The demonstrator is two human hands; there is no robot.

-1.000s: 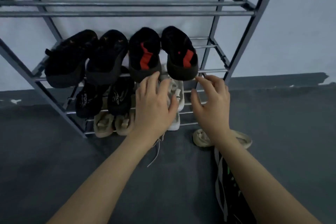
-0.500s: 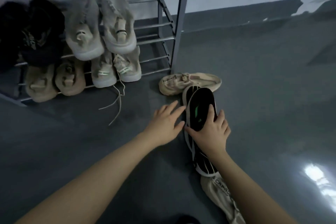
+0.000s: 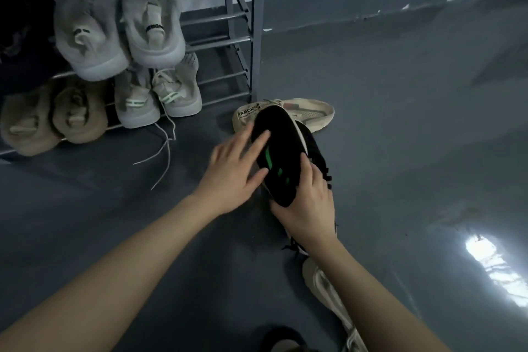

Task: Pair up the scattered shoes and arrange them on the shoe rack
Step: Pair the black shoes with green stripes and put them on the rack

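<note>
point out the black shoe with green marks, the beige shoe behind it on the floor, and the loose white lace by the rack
black shoe (image 3: 281,157), head view, on its upturned sole
beige shoe (image 3: 315,114), head view, on its side
white lace (image 3: 166,148), head view, on the strand trailing over the floor

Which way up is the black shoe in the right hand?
Sole up. The black shoe shows its dark outsole with green marks to the camera, gripped by the right hand above the floor.
</note>
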